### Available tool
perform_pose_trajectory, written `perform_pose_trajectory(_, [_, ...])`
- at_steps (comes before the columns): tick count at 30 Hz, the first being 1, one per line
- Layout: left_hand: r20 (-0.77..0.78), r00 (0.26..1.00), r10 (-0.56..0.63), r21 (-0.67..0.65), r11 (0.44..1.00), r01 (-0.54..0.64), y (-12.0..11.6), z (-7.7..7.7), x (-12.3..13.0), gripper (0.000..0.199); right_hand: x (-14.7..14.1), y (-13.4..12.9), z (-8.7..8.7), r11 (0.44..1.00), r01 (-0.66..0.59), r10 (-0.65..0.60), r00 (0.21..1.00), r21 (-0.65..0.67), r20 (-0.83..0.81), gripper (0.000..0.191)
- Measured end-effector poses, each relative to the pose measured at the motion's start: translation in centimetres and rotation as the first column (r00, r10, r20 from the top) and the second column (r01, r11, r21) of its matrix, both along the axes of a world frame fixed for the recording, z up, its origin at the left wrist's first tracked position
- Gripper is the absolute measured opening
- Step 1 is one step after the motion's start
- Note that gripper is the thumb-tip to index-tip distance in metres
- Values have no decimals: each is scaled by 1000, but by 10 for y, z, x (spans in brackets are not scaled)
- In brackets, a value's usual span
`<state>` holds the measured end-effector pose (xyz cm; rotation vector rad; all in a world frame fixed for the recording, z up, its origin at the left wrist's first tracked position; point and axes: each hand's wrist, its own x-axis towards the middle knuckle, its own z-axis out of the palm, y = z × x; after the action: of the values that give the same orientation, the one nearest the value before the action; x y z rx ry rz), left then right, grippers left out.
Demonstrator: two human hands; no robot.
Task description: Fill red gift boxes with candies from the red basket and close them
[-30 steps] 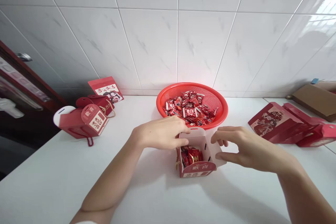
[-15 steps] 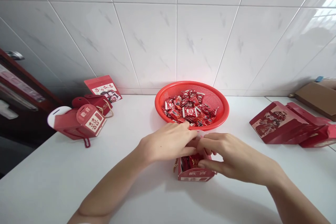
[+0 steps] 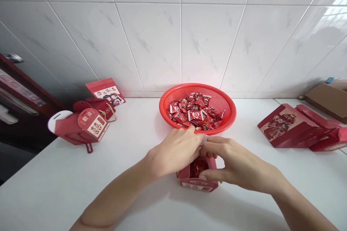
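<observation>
A small red candy box (image 3: pixel 199 184) with pale lettering on its near side stands on the white table in front of me, open at the top. Red-wrapped candies (image 3: pixel 200 168) show inside it. My left hand (image 3: pixel 177 149) reaches over the box's back left, its fingertips bent onto the far flap and partly hidden. From the right, my right hand (image 3: pixel 230 164) grips the box, with the thumb at the near opening and the fingers bent round the far flap. A twisted cord handle peeks out at the box's left side.
Just behind the box, a red plastic basket (image 3: pixel 232 117) holds many wrapped candies. Several red boxes (image 3: pixel 78 126) stand at the left. More red boxes (image 3: pixel 287 126) are at the right, before a brown cardboard box (image 3: pixel 326 99). A tiled wall (image 3: pixel 151 43) backs the table.
The candy box has shifted slightly left and toward me, and its near side is now a little turned. Both hands have moved slightly left with it, still at the far flap.
</observation>
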<state>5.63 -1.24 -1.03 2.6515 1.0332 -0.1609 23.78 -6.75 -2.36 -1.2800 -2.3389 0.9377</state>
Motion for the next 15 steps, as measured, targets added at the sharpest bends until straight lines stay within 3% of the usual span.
perform_pose_trajectory(9, [37, 997, 61, 5, 998, -62, -3, -3, 2, 17, -27, -9, -17, 950, 219, -239, 969, 223, 66, 15])
perform_pose_trajectory(12, [56, 998, 18, -40, 999, -16, 4, -1, -5, 25, -28, -8, -19, 958, 203, -226, 969, 200, 100, 12])
perform_pose_trajectory(15, [92, 990, -104, -86, 990, 112, 12, 4, -15, 34, -24, -8, -12, 987, 121, -127, 990, 106, 58, 8])
